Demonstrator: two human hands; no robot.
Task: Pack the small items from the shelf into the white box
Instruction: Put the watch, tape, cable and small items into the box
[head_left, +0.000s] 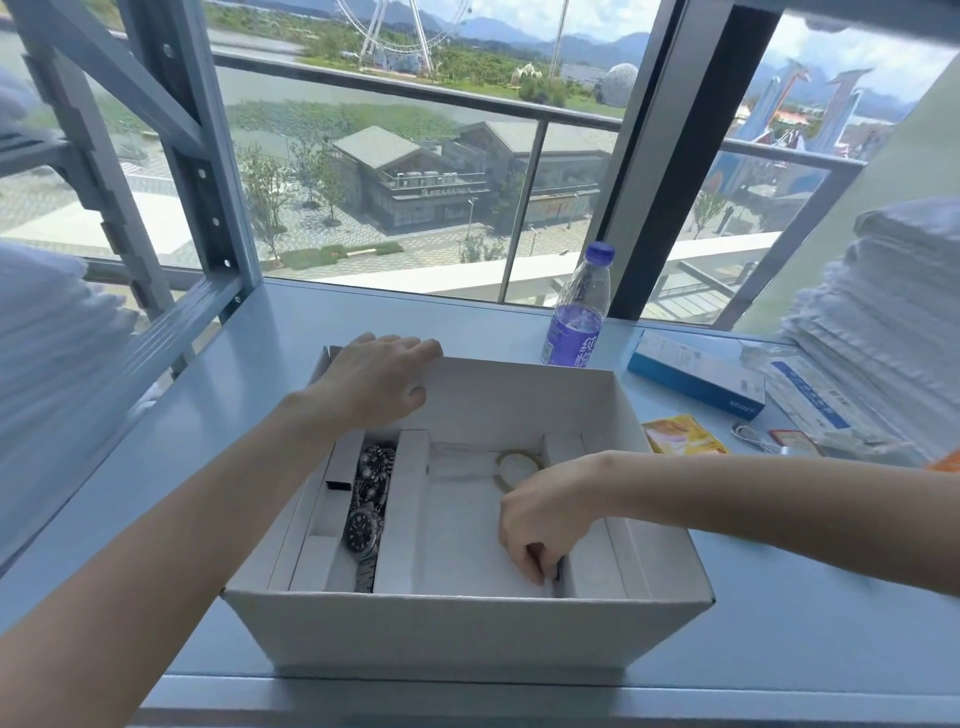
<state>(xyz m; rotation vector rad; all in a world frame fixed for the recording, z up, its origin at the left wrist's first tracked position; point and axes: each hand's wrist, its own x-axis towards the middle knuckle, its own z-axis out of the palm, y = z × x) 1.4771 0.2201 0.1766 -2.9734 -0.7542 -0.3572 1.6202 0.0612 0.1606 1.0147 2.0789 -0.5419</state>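
The open white box (467, 631) stands on the pale blue shelf in front of me. My left hand (376, 376) rests on its far left corner, fingers relaxed over the rim. My right hand (545, 519) reaches down inside the box at its right, fingertips curled and pinching a small dark item that is mostly hidden. White dividers split the inside. A row of dark metal watches (369, 512) lies in a left slot beside a small black-ended box (340, 473). A yellowish ring (511, 460) lies at the back of the middle compartment.
Behind the box stands a purple-labelled water bottle (576, 312). To its right lie a blue and white carton (696, 376), a yellow packet (683, 436), a small cable (753, 436) and a stack of white padded sheets (883, 322). A shelf upright (208, 171) stands at left.
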